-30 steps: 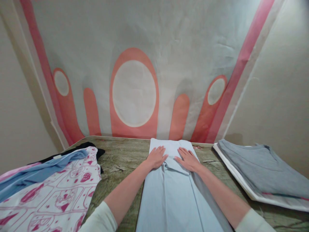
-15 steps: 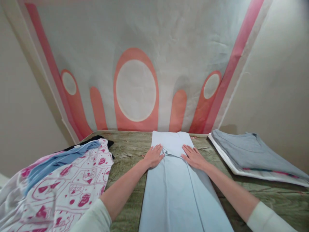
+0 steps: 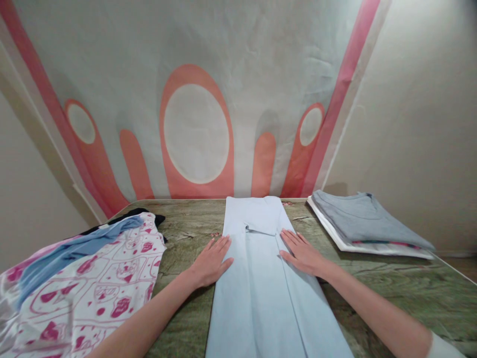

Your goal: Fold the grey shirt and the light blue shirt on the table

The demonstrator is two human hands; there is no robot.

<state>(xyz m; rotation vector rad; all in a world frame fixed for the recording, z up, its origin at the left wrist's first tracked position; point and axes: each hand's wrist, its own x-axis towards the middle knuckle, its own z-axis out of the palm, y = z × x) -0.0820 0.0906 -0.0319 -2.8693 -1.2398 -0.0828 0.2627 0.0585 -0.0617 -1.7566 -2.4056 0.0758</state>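
A pale blue garment (image 3: pixel 266 298), folded lengthwise into a long strip, lies along the middle of the wood-patterned table, its narrow end at the far edge. A small crease or overlap of cloth crosses it between my hands. My left hand (image 3: pixel 212 259) rests flat at the strip's left edge, fingers stretched out and touching the cloth. On the right side of the strip lies my right hand (image 3: pixel 301 252), flat with its fingers extended. Neither hand grips anything. The near end of the garment runs out of view at the bottom.
To the left lies a loose heap of clothes: a white cloth with pink print (image 3: pixel 122 278), a blue piece (image 3: pixel 78 248) and a black one (image 3: pixel 158 219). A stack of folded shirts, grey on top (image 3: pixel 357 219), sits at right. Behind the table (image 3: pixel 186 223) rises a wall with a printed covering (image 3: pixel 261 59).
My left hand has slid left and nearer, from on top of the cloth to its left edge. My right hand has shifted slightly nearer. The view has turned a little to the right.
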